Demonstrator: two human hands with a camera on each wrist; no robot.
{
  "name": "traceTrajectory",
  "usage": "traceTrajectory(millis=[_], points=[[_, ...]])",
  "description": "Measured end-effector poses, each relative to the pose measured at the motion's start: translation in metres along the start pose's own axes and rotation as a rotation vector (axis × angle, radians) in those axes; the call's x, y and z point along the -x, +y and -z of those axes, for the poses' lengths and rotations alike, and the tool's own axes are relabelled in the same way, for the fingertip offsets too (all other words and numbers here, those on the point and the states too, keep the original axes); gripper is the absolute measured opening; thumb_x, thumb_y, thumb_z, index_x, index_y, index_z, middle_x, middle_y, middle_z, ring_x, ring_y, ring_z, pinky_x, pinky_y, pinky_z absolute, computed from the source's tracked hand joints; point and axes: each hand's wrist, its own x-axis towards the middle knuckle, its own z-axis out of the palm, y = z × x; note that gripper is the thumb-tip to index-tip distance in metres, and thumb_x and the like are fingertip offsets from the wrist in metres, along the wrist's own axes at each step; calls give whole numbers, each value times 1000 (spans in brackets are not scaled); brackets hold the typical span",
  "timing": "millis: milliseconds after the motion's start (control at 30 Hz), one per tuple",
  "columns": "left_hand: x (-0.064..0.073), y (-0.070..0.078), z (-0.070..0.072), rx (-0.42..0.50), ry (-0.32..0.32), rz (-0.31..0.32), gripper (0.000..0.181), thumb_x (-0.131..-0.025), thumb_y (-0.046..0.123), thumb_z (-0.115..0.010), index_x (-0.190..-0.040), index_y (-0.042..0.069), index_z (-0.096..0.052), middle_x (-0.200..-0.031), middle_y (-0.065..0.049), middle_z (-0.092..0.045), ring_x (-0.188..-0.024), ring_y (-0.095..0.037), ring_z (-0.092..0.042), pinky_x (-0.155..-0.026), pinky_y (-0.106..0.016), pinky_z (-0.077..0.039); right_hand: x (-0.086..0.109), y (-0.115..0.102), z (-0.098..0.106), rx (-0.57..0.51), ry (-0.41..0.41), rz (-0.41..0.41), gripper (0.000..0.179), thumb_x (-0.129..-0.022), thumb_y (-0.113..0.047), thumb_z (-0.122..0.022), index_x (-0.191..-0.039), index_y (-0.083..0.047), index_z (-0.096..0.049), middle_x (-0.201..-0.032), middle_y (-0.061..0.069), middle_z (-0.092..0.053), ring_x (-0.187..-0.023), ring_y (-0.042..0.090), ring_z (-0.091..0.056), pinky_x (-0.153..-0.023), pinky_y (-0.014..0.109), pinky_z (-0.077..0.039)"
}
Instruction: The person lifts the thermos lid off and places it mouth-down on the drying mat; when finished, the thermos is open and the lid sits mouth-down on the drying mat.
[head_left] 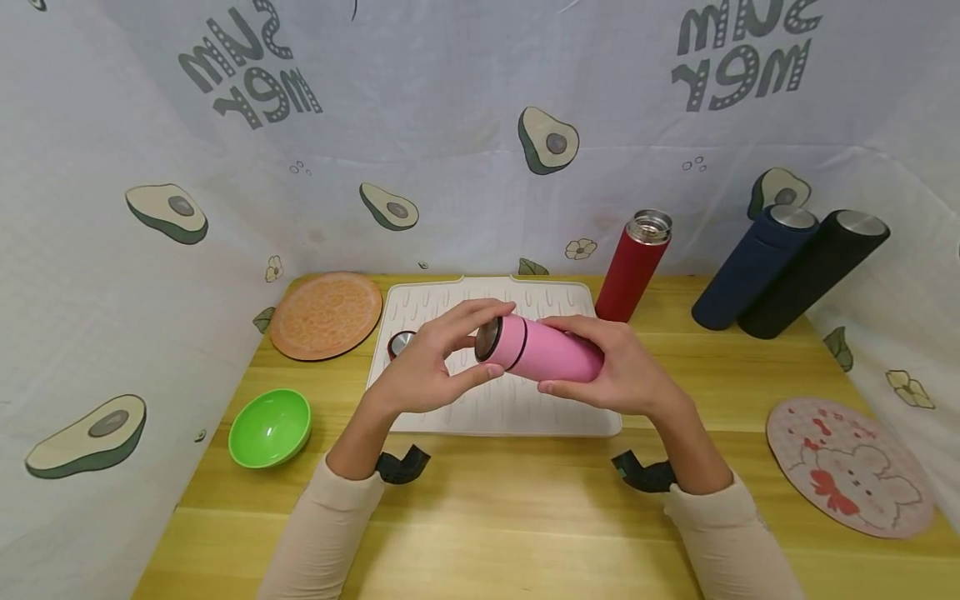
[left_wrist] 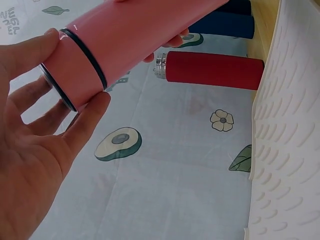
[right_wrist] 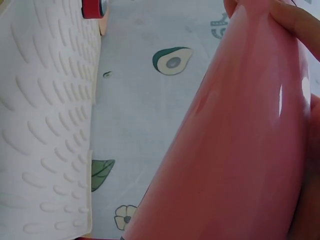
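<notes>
I see the left hand point(head_left: 431, 367) pinching the cap point(head_left: 512, 342) of a tilted pink bottle point(head_left: 558, 354), the right hand point(head_left: 624, 360) clasping the rest, presumably to steady it, above the white mat point(head_left: 502, 418), inside its near edge.

Between left fingers point(head_left: 472, 312) and right fingers point(head_left: 572, 322): pink flask point(head_left: 562, 354), black ring point(head_left: 522, 347), dark cap top point(head_left: 488, 339). Under the fingers: off-white mat point(head_left: 540, 421), patterned with raised dashes. Just past right fingers: red bottle point(head_left: 628, 279), silver neck point(head_left: 649, 227). Farther out that side: navy bottle point(head_left: 750, 271) and black bottle point(head_left: 812, 275), both silver-topped; pink disc point(head_left: 797, 425), red-bowed rabbit print point(head_left: 862, 483). Out from left fingers: mottled orange disc point(head_left: 326, 317), bright green bowl point(head_left: 270, 429). Beyond all fingers: pale cloth point(head_left: 450, 125), green-and-cream avocados point(head_left: 536, 146), grey lettering point(head_left: 738, 75).
</notes>
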Motion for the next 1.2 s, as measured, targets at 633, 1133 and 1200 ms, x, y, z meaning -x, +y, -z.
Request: traceTrajectory(millis=[633,1133,1200], points=[[3,-4,0,-49,25,61,81,-85,23,-85,-155,24,-43,-158,5,-43,-142,-14,-47,-108,-37,-53,-2,-4,-3,94,35,31,74,-69,-32,-96,-135,-19,-66,-125,0,-72,-105,17,-66,-79,40,-61],[1,-4,2,143,16,102,67,-85,6,-83,-146,13,-56,-145,-3,-57,-125,-20,-59,-96,-33,-60,-1,-3,4,110,8,16,72,-69,-35,-96,-133,-20,-67,-121,-2,-73,-102,15,-66,-78,39,-61],[2,-4,2,144,44,138,66,-84,10,-85,-144,15,-58,-141,-2,-60,-118,-20,-63,-92,-33,-62,-2,-3,3,117,12,17,72,-69,-35,-96,-134,-21,-67,-122,-2,-73,-103,15,-66,-78,40,-61]])
